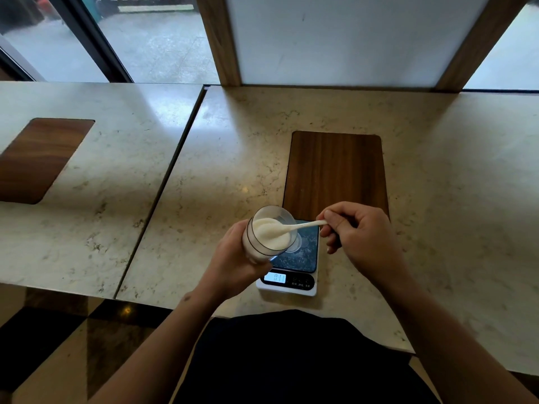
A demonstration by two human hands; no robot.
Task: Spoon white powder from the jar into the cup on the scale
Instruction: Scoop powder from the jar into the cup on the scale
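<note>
I see the jar [267, 234] held off the table in my left hand [233, 266], tilted so its open mouth faces up and toward the right, over the near-left part of the scale [288, 269]. Its long axis runs from lower left at the palm to upper right at the rim. The jar is clear, round-walled, with a thin dark line around the body below the rim. It holds white powder [271, 233], fine and slightly mounded, filling most of the visible mouth.

The left hand is wrapped around the jar's lower body, fingers closed on it. The right hand [358, 237] pinches the end of a white spoon [294, 227] between thumb and curled fingers. The spoon's long axis lies nearly level, handle to the right, bowl to the left and resting in the powder inside the jar mouth.

The cup [297, 244] is a small clear item on the scale's dark glossy platform, mostly hidden behind the jar; I cannot tell its contents. The scale has a white rectangular base and a lit display [275, 277] on the near edge; the digits are not readable with certainty.

The table [218, 170] is pale, polished, stone-patterned, with a dark wood inlay [335, 170], rectangular with rounded corners, just beyond the scale.
</note>
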